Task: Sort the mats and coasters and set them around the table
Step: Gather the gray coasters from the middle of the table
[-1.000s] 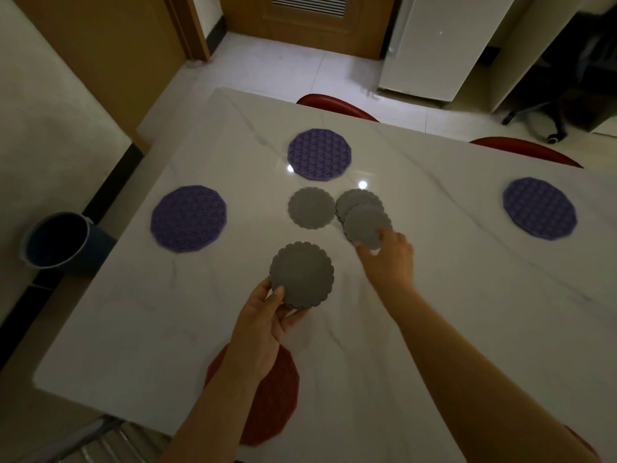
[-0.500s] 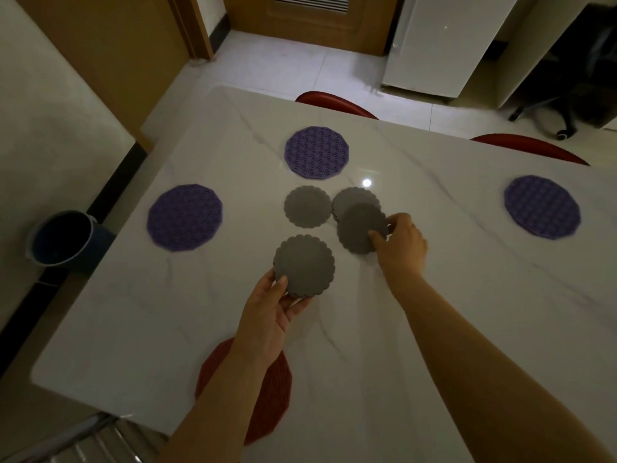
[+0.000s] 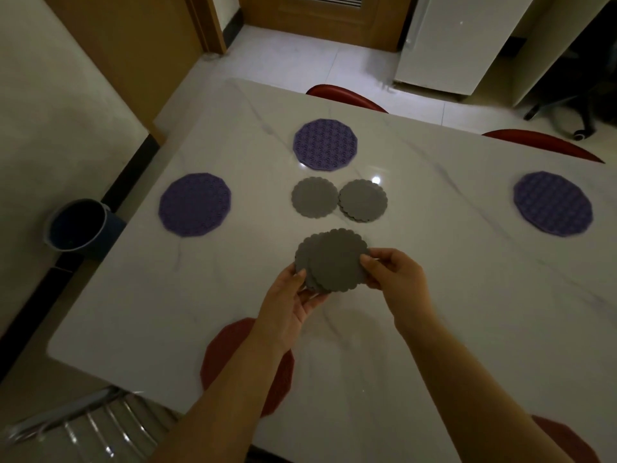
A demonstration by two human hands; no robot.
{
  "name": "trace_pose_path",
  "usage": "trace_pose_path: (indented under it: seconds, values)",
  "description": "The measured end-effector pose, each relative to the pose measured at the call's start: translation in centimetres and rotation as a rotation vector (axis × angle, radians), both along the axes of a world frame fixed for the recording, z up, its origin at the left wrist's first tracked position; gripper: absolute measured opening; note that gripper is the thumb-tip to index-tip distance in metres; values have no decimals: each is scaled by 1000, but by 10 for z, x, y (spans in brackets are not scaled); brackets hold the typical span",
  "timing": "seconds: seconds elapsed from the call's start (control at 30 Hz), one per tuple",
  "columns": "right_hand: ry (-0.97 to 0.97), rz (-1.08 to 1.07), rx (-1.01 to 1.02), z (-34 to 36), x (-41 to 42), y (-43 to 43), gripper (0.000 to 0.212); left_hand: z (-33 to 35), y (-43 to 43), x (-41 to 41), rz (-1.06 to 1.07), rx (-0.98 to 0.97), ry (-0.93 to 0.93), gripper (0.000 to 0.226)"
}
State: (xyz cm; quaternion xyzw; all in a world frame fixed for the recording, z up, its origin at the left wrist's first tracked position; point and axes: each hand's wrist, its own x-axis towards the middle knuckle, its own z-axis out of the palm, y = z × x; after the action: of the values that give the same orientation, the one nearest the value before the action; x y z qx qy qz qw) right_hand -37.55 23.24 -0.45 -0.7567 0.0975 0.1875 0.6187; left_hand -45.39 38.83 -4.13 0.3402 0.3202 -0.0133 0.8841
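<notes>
Over the middle of the white marble table point(image 3: 434, 295), my left hand point(image 3: 287, 305) and my right hand point(image 3: 394, 272) together hold two overlapping grey scalloped coasters point(image 3: 334, 262). Two more grey coasters lie flat beyond them: one point(image 3: 315, 197) on the left, one point(image 3: 363, 200) on the right, edges nearly touching. Three purple mats lie on the table: at the left point(image 3: 194, 204), at the far middle point(image 3: 325, 144) and at the right point(image 3: 552, 203). A red mat point(image 3: 227, 349) lies at the near edge, partly hidden by my left forearm. Another red mat point(image 3: 561, 442) shows at the bottom right.
Red chair backs stand behind the far edge, one at the middle point(image 3: 344, 95), one at the right point(image 3: 541, 143). A dark bucket point(image 3: 78, 225) sits on the floor at the left. A metal chair frame point(image 3: 86, 426) is at the near left. A white fridge point(image 3: 457, 41) stands behind.
My right hand lifted a grey coaster from the pair at the table's middle and brought it back onto the coaster in my left hand. Both hands now hold the two together.
</notes>
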Motion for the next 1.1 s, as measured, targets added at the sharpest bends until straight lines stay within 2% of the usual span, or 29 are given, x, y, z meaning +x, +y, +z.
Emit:
trace_pose_path:
  seconds: [0.23, 0.47, 0.57, 0.77, 0.9, 1.0, 1.1]
  values:
    - [31, -2, -55, -12, -4, 7, 4, 2, 2, -8, -41, 24, -39, 36]
    - [-53, -7, -147, -19, -9, 15, 7, 1, 2, -15, -84, 60, -44, 41]
    - [-73, 39, -225, -24, -15, 16, 7, -1, 5, -18, -91, 86, -41, 42]
    - [-88, 109, -220, -25, -20, 19, 26, -4, 12, -19, -120, 122, -41, 37]
    - [-106, 183, -243, -28, -8, 23, 21, -6, 16, -19, -110, 158, -38, 39]
    - [-199, 151, -389, -33, 36, 23, 22, -8, 24, -17, -65, 116, -54, 46]
    - [-257, 170, -640, -36, 96, 22, 44, -4, 32, -12, -23, 77, -53, 48]
